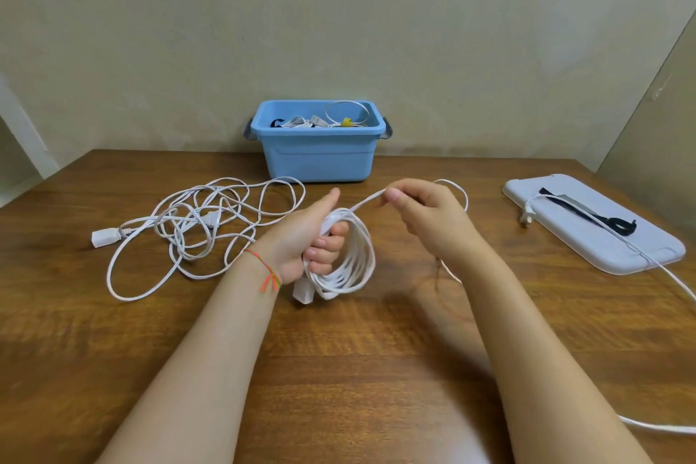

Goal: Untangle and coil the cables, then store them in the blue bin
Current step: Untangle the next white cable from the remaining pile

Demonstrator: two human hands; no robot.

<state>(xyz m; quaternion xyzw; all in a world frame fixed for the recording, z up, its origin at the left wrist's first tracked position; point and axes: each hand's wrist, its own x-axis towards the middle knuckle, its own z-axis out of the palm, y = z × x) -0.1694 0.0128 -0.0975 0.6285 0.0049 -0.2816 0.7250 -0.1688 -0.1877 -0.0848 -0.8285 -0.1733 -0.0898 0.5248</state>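
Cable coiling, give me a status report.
Left hand grips white coil. Right hand pinches its free strand. Tangled cable waits on table. Blue bin unobstructed.

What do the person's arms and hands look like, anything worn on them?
Both forearms are bare, with no sleeves in view. The left hand has a thin thread bracelet at the wrist, red-orange with loose tassel ends in orange and green hanging from it. The right hand shows no bracelet, ring or watch. No gloves on either hand.
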